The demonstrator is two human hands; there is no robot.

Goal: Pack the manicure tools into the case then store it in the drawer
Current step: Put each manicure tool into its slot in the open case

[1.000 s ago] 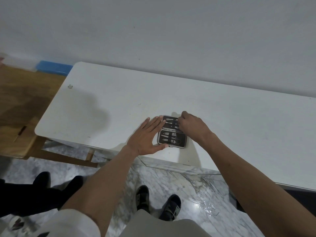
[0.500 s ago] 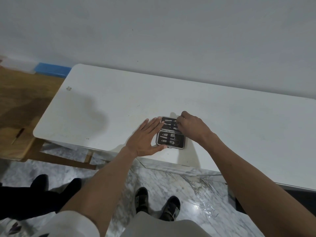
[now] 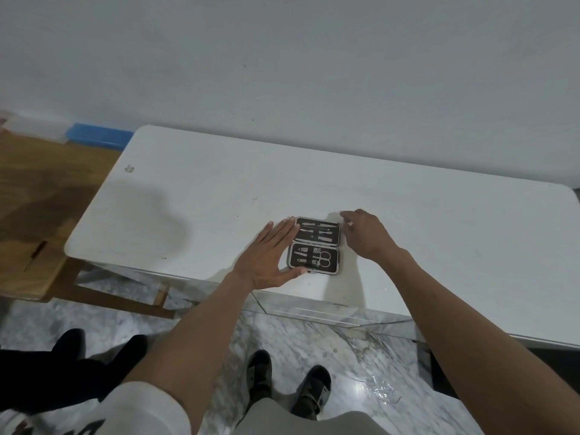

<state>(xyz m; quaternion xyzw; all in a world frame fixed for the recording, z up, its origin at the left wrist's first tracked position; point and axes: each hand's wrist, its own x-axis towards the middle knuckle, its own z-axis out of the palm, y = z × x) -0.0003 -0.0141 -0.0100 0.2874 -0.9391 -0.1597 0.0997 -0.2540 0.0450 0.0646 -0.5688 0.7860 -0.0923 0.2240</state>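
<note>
the white table (image 3: pixel 408 215) is carrying the open case (image 3: pixel 316 245) near its front edge. the left hand (image 3: pixel 266 257), open and flat, is bracing the case's left side; the right hand (image 3: pixel 365 237), loosely open, is hovering at its right. the manicure tools (image 3: pixel 314 246) are sitting packed; closing and storing are remaining, and no drawer is showing.

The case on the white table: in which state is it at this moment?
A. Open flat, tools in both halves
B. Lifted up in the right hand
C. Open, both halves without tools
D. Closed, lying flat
A: the case lies open flat on the table with metal tools in both halves; the left hand rests flat against its left side and the right hand is beside its right side, holding nothing.
</note>
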